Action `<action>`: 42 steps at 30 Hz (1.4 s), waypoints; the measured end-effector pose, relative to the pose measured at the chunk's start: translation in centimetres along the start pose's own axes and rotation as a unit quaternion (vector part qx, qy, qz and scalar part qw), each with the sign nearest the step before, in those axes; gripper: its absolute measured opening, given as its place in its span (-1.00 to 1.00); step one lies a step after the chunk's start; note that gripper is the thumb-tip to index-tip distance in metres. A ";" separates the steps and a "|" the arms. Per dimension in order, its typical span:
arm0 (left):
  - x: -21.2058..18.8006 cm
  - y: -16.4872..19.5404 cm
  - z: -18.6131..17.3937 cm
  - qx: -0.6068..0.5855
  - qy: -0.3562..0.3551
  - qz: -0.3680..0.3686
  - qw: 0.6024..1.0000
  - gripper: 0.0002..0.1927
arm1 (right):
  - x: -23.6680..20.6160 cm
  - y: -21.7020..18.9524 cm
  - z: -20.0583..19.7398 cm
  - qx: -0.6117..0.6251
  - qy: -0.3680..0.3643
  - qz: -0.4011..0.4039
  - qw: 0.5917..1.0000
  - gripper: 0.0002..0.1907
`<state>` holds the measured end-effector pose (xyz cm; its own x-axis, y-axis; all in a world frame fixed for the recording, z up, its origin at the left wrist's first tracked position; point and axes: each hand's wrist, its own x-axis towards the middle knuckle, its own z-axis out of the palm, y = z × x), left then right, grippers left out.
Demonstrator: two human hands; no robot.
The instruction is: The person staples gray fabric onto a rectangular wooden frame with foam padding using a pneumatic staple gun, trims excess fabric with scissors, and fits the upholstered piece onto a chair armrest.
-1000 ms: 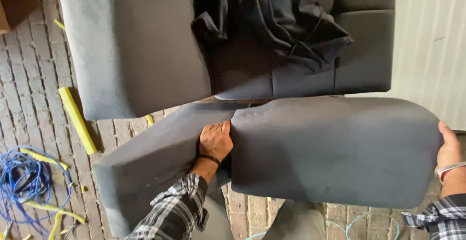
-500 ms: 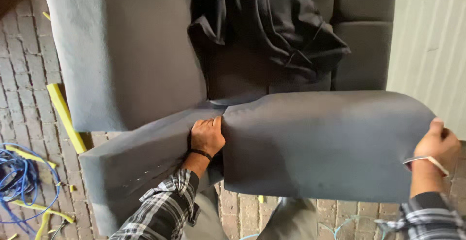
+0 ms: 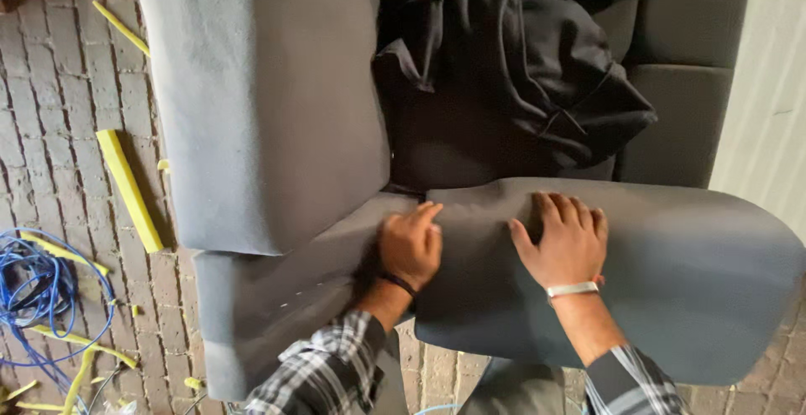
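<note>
Right hand (image 3: 564, 243) moved from cushion (image 3: 672, 289) end to top, spread flat, pressing; left hand (image 3: 411, 243) curled at seam beside it, steadying.

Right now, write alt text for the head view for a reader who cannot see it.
Two bare hands, the left hand and the right hand, press flat on a grey seat cushion at the front of a grey armchair. Dark clothing lies heaped on the seat; yellow strips and blue cable lie on the brick floor.

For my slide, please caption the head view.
Both hands, left hand and right hand, press a grey cushion onto a sofa.
</note>
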<state>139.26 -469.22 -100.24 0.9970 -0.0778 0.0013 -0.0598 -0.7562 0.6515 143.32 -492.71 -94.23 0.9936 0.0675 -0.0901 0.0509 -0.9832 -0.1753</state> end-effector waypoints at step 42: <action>6.3 -7.0 7.6 0.076 -0.417 -0.312 0.850 -0.67 | -0.6 0.3 3.7 -0.036 -0.052 -0.041 0.997 -0.45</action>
<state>145.59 -469.32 -110.58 0.4588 -0.0166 -0.8884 0.3986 -0.8897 0.2224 142.36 -492.39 -97.86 0.9701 0.1618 -0.1811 0.1425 -0.9831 -0.1149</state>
